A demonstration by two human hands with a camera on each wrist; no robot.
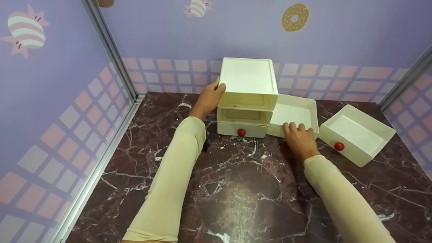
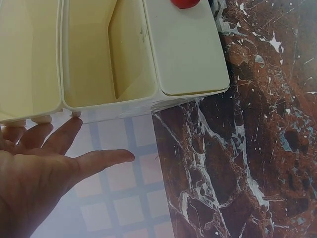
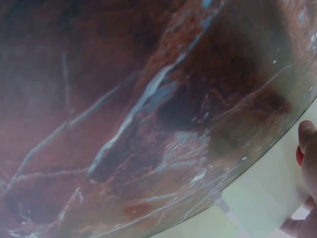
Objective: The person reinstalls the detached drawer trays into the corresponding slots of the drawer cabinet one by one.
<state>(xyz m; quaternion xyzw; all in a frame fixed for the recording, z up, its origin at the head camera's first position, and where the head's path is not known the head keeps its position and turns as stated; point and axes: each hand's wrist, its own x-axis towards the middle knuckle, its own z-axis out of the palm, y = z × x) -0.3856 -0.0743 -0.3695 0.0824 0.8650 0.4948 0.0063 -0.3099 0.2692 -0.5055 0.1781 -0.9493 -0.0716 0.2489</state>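
A white mini drawer cabinet (image 1: pixel 248 76) stands against the back wall. Its top two slots are without drawers, and a drawer with a red knob (image 1: pixel 241 132) fills the bottom one. My left hand (image 1: pixel 209 98) touches the cabinet's left side with its fingertips; the left wrist view shows the fingers (image 2: pixel 63 136) fairly straight and the thumb held away. To the right of the cabinet lies a loose drawer (image 1: pixel 293 109), open side up. My right hand (image 1: pixel 301 140) grips its front panel, fingers over the rim. A bit of red knob (image 3: pixel 299 155) peeks out behind a finger in the right wrist view.
Another loose drawer (image 1: pixel 357 135) with a red knob sits farther right, turned at an angle. The dark marbled tabletop (image 1: pixel 236 189) is bounded by purple patterned walls (image 1: pixel 243 30) at the back and both sides. A metal strip (image 1: pixel 101 165) runs along the left edge.
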